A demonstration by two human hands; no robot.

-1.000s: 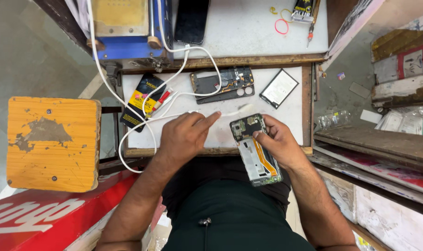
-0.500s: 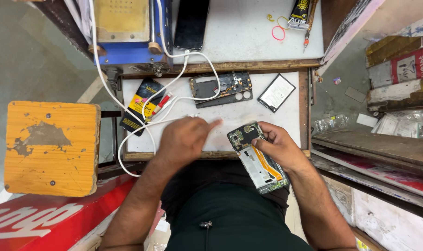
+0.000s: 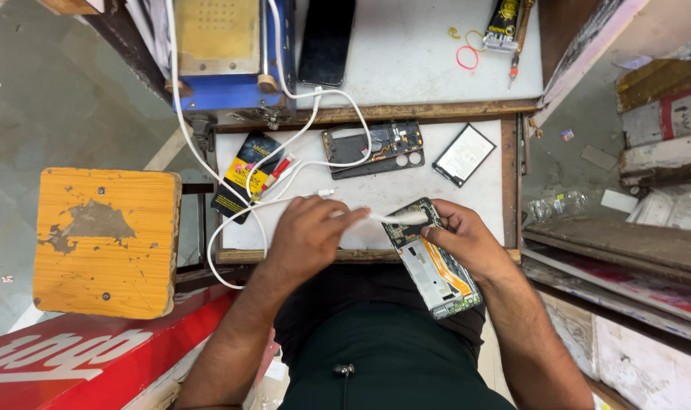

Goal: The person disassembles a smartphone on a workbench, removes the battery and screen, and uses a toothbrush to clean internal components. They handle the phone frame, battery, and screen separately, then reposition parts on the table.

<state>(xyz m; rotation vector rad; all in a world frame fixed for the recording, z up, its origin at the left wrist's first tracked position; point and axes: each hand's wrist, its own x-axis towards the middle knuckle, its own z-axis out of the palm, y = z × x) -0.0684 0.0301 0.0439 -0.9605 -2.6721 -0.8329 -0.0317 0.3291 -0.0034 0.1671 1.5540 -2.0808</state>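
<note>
Since the earlier frame, the left hand (image 3: pixel 309 237) is no longer pointing with a bare finger over the desk (image 3: pixel 376 190); it is now pinching a thin white strip (image 3: pixel 395 218), blurred with motion, and bringing it across to the opened black smartphone with exposed orange ribbon cable (image 3: pixel 430 257). That phone is sitting at the near desk edge, above the lap, where the right hand (image 3: pixel 467 241) is clamping its side and tilting it, probably to steady the upper end for the strip.

Farther out, one black inner phone frame with camera holes (image 3: pixel 372 148) and one grey rectangular battery (image 3: pixel 464 154) are lying flat and apart, seemingly set aside as removed parts. One black-and-yellow packet (image 3: pixel 243 173) is lying under looping white cables (image 3: pixel 300 163). Farthest, one blue heating machine with a yellow plate (image 3: pixel 224 49), one dark phone (image 3: pixel 326 42) and one red rubber band (image 3: pixel 467 57) are resting on the upper shelf.
</note>
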